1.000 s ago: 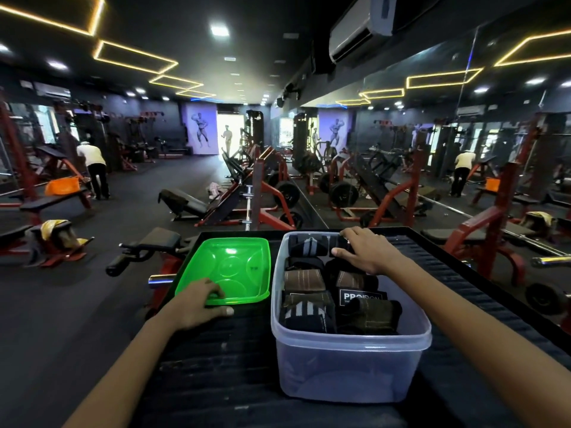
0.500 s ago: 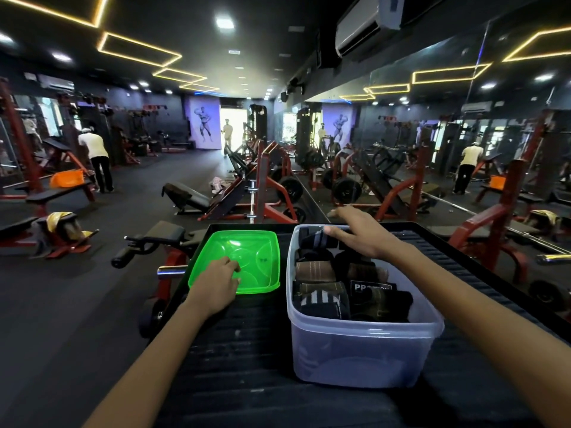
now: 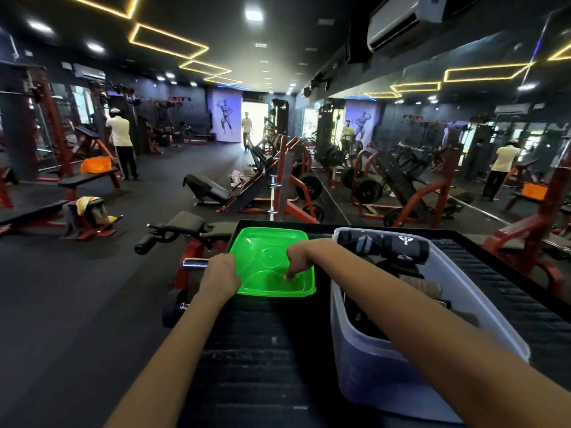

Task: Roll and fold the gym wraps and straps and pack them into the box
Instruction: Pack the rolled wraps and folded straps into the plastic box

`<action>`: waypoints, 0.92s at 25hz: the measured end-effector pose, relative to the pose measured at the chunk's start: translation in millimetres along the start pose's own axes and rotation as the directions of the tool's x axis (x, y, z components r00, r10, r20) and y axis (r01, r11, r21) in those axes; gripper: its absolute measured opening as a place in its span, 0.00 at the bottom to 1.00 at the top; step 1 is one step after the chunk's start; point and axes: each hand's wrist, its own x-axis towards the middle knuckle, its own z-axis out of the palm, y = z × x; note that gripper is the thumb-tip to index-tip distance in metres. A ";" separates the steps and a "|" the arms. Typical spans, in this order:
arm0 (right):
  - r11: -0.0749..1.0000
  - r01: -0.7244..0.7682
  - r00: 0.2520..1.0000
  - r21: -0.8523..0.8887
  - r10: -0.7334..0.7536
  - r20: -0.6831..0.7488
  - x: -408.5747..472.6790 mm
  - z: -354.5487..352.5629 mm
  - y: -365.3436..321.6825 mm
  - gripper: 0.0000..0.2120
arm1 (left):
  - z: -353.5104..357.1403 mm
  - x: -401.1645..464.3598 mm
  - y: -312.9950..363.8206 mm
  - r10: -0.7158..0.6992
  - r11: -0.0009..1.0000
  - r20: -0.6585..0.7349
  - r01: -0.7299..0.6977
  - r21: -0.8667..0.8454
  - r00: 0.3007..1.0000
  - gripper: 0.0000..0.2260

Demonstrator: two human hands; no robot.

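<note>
Clear plastic box (image 3: 432,359) at right on the black ribbed surface (image 3: 247,359), lidless, packed with rolled and folded wraps (image 3: 383,245): a dark roll with grey bands and a small white logo along the far wall, darker and brownish pieces beneath, mostly hidden behind the right forearm. Green lid (image 3: 272,261) lying just left of the box, hollow side up, near edge overhanging toward the wearer, nothing inside but a fingertip. Left hand (image 3: 220,278) gripping the lid's left near corner, fingers curled over the rim, thumb out of sight. Right hand (image 3: 296,256) reaching across from the box side into the lid, fingers curled downward, one fingertip touching the lid's inner floor; whether pinching the rim or only pressing, hard to tell. Box and lid just beside one another, not plainly touching. Beyond the surface, a dark gym floor with red-framed machines (image 3: 287,186), a padded bench (image 3: 188,223) near the far left corner, an orange bag (image 3: 95,165) on another bench, a person in a pale shirt (image 3: 120,140) standing far left, mirrored wall at right
</note>
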 end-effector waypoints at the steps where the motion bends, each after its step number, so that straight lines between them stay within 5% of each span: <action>1: 0.999 -0.033 0.998 0.012 0.032 0.060 6.7 4.5 -0.6 0.24 | -1.0 -0.7 2.8 0.009 0.999 0.024 -0.010 0.034 1.000 0.13; 4: 0.992 -0.103 0.973 0.076 0.084 0.217 12.0 12.8 -0.9 0.17 | -3.1 -2.7 14.4 0.044 0.985 0.077 -0.056 0.165 0.996 0.12; 8: 0.990 -0.103 0.980 0.099 0.084 0.178 -1.9 12.3 -1.2 0.17 | -1.4 -6.6 19.2 0.045 0.939 0.160 -0.096 0.329 0.986 0.12; 11: 0.982 -0.111 0.983 0.154 0.086 0.160 -2.0 9.6 -0.3 0.16 | -4.2 -12.2 22.1 0.047 0.954 0.178 -0.097 0.285 0.983 0.14; 13: 0.949 -0.149 0.981 0.278 0.108 0.159 -1.6 5.8 0.6 0.14 | -6.8 -15.4 22.3 0.085 0.977 0.210 -0.123 0.173 0.974 0.25; 16: 0.919 -0.129 0.990 0.373 0.141 -0.006 -10.8 -2.2 0.0 0.10 | -6.5 -20.6 16.6 0.204 0.978 0.237 -0.189 -0.084 0.950 0.30; 19: 0.925 -0.133 0.944 0.355 0.227 -0.238 -17.2 -5.4 5.8 0.20 | -1.5 -27.2 18.2 0.337 0.941 0.187 -0.339 -0.022 0.923 0.20; 21: 0.809 -0.064 0.870 0.585 0.332 -0.364 -16.4 -6.4 8.8 0.20 | -2.3 -29.1 25.8 0.380 0.924 0.051 -0.382 0.034 0.924 0.15; 23: 0.422 0.161 0.775 0.892 0.506 -0.378 -19.8 -13.8 10.7 0.16 | -9.6 -27.2 33.5 0.381 0.924 -0.137 -0.383 0.009 0.914 0.13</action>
